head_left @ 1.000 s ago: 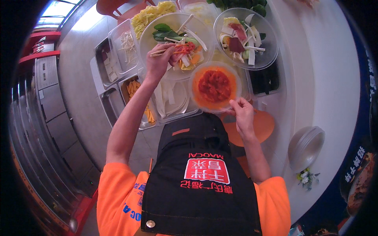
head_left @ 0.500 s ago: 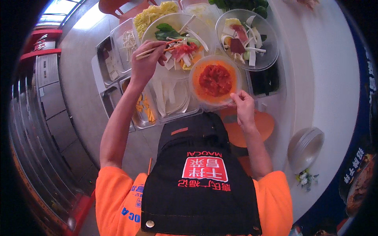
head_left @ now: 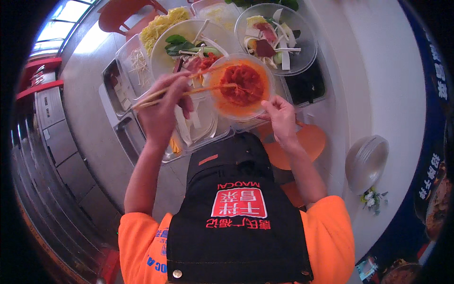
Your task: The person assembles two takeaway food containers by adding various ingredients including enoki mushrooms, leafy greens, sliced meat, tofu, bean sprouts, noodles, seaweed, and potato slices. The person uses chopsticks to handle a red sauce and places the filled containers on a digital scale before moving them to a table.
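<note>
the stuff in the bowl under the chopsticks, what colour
Red-orange paste in a clear bowl, seen in the head view.

This is a food stall or small eatery's serving line. Steel trays [head_left: 124,90] of noodles, sprouts and cut vegetables sit sunk into a pale counter [head_left: 364,71], with clear bowls [head_left: 302,52] of mixed ingredients beside them. The person wears a black apron [head_left: 236,227] over an orange shirt, and orange chairs [head_left: 123,14] stand beyond.

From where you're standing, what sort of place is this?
Probably a food stall or small eatery's prep counter: metal ingredient trays, clear bowls of cut vegetables, and a worker's black apron.
</note>
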Tool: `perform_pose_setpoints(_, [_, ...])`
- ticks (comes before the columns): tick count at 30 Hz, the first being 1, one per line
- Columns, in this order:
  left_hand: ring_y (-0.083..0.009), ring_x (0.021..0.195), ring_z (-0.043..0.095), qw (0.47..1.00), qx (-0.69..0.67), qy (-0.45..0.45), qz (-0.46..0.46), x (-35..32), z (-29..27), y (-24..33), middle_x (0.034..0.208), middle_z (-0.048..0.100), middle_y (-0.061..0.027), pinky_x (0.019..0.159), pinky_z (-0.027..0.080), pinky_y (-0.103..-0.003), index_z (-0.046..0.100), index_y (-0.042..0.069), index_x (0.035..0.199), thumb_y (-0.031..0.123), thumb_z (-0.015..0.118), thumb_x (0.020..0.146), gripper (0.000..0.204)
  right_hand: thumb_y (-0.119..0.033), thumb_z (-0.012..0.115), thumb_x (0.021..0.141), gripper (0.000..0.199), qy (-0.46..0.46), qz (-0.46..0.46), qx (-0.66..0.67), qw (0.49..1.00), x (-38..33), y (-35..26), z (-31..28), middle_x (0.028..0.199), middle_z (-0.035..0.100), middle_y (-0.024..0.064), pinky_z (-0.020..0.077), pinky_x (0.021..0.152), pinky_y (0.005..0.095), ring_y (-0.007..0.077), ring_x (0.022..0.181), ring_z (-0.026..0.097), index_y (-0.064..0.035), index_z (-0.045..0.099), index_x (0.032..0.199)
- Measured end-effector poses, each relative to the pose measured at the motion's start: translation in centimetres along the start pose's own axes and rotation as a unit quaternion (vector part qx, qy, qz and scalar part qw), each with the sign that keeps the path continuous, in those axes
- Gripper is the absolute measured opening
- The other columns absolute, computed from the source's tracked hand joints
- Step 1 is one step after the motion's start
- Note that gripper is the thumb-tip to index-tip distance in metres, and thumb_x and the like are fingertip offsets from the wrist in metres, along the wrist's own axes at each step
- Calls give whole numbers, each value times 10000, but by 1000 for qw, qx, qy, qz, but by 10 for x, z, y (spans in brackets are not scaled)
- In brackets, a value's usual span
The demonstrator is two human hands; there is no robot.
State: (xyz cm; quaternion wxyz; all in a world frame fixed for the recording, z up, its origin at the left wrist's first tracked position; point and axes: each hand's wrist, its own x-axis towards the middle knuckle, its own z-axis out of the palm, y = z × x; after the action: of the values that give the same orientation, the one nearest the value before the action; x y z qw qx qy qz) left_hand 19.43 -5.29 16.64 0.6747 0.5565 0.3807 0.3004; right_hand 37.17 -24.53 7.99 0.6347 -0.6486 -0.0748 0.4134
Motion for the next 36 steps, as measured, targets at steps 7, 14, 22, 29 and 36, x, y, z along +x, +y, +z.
perform_pose_setpoints(7, [-103,540,603,994,46,-94,-6,12,25,-44,807,592,-50,443,456,-222,662,-50,1026,51,601,901,172,-65,591,897,202,-3,-3,-25,1000,-1,-6,9,684,514,-22,573,589,239,31,626,530,-35,503,717])
perform_pose_setpoints(14, [-183,660,676,994,18,-105,-25,24,30,-59,871,665,-125,584,579,-293,641,-67,993,149,571,948,232,-61,582,893,201,-14,3,-21,1000,-3,-3,9,670,484,-33,579,592,246,32,606,521,-38,500,711])
perform_pose_setpoints(22, [-206,634,681,993,-25,-96,-71,22,38,-64,757,655,-147,578,584,-306,618,-90,924,171,578,946,265,-54,578,893,209,-12,23,-10,1000,1,-2,8,670,474,-35,585,594,253,24,599,505,-41,494,703])
perform_pose_setpoints(29, [-227,601,671,990,-36,-74,-113,4,15,-56,754,649,-171,567,588,-316,606,-92,940,185,536,965,287,-45,578,893,198,-6,3,-15,1000,2,-3,3,672,474,-41,584,585,250,17,600,498,-42,505,708])
perform_pose_setpoints(36, [-196,626,654,988,-100,-32,-113,3,20,-53,858,653,-163,545,559,-288,595,-110,1062,137,546,949,276,-49,584,898,203,-3,2,-29,1000,2,-1,4,667,484,-38,584,586,248,21,593,495,-39,514,708])
